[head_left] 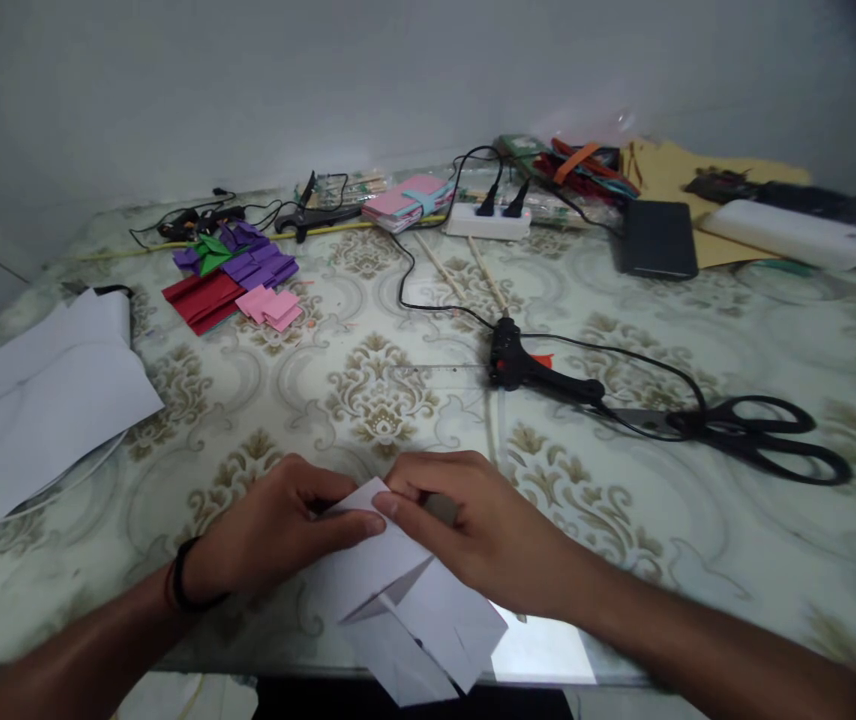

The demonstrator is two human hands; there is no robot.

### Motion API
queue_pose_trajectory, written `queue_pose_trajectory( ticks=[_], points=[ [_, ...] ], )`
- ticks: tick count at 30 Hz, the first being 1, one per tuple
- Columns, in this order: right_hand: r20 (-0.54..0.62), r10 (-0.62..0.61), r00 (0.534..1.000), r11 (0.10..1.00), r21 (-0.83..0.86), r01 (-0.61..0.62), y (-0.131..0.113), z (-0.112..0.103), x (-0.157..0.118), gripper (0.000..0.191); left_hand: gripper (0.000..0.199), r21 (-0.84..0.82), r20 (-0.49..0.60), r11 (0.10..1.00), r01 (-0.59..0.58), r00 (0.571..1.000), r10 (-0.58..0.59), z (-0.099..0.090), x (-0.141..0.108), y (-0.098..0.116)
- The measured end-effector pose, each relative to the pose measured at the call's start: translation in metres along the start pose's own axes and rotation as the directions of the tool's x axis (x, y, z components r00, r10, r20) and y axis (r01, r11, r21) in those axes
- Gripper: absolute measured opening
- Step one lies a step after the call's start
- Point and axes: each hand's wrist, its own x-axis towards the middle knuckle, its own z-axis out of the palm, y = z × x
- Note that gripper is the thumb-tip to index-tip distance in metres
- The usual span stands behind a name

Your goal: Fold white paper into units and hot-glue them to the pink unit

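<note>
Paper [428,605], white, folded into flaps

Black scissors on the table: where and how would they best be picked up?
Probably by the handle loops, with the right hand coming from the right. The scissors lie flat, loops to the right, blades pointing left toward the glue gun. A black cord crosses them around mid-length, so a grip there looks awkward.

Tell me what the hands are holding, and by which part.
Left hand and right hand both hold the folded white paper, pinching it near its upper corner, thumbs on top.
</note>
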Motion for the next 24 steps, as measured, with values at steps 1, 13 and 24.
queue_pose_trajectory(
  ticks=[1,13,24],
  points=[
    [-0.006,-0.019,1.000,1.000,-0.004,0.019,-0.0004,-0.0006,-0.0003,0.030,0.051,0.001,0.005,1.000,-0.001,1.000,0.001,0.0002,0.0001,0.0004],
    [0.016,0.120,0.993,0.985,0.120,-0.121,0.0017,0.0003,0.0030,0.028,0.051,0.044,-0.020,0.996,-0.083,0.996,0.084,-0.0012,0.0000,-0.0007],
    [-0.055,0.193,0.980,0.967,0.178,-0.181,0.0034,-0.0035,0.0043,0.036,0.045,-0.032,-0.144,0.999,0.008,0.990,-0.013,-0.0060,-0.0002,-0.0018]
  ],
)
